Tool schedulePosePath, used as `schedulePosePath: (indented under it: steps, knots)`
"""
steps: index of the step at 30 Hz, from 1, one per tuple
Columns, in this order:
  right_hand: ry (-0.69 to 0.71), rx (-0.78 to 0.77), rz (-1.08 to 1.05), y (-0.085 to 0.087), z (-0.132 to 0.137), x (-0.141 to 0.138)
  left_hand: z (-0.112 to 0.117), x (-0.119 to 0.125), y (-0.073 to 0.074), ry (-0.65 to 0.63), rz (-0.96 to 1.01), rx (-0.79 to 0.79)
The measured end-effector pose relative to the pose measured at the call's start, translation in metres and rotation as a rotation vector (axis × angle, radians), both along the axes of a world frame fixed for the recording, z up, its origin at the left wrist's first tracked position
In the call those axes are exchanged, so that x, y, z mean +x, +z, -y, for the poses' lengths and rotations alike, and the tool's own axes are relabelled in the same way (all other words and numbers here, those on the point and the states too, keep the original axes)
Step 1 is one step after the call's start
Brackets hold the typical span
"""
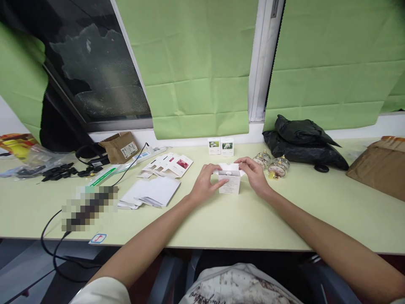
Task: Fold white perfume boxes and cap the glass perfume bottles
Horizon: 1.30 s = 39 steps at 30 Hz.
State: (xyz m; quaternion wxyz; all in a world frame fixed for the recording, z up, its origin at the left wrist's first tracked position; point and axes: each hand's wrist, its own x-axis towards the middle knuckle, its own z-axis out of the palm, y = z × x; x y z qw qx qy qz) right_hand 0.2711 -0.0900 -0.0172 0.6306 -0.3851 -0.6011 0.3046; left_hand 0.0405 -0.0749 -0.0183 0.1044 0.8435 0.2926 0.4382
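A small white carton (230, 185) stands upright on the table before me, its top flaps up and something small and pale showing inside. My left hand (206, 182) grips its left side, with the thumb across the front face and the fingers at the left flap. On the other side, my right hand (255, 174) pinches the right flap between thumb and fingers. Just right of that hand sit two ornate glass bottles with gold trim, the nearer one (279, 166) close to my wrist.
Two closed cartons (220, 146) stand by the wall. Left lie flattened printed cartons (169, 165), folded white sheets (155, 192) and a cable (134, 162). Black plastic bags (303, 145) and a brown cardboard box (379, 166) are at right. The table's front edge (221, 247) runs below my forearms.
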Motion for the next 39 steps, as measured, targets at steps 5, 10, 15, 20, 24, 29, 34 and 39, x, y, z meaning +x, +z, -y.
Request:
schedulePosePath:
  steps: [5,10,15,20,24,29,34,39]
  knots:
    - [-0.005,-0.031,-0.044,-0.003,-0.002,0.001,0.0,0.001,0.0,0.004,-0.001,-0.026]
    - [-0.01,-0.024,-0.03,-0.004,-0.002,0.001,0.003,0.002,0.003,-0.026,-0.042,-0.071]
    - [-0.057,0.034,0.082,-0.003,-0.001,0.003,0.006,0.002,0.004,-0.056,-0.063,-0.123]
    - [-0.099,0.098,0.236,-0.004,0.001,0.005,0.004,0.003,0.0,-0.084,-0.083,-0.173]
    - [-0.155,0.166,0.301,-0.005,0.003,0.004,0.004,0.004,-0.002,-0.086,-0.076,-0.186]
    - [-0.147,0.221,0.358,-0.003,0.006,0.004,0.005,0.006,-0.004,-0.091,-0.045,-0.174]
    - [-0.117,0.156,0.331,-0.006,0.001,0.007,0.001,0.013,-0.017,-0.085,0.111,-0.416]
    - [-0.073,-0.004,0.259,-0.015,-0.01,0.011,0.002,0.018,-0.02,-0.093,0.137,-0.619]
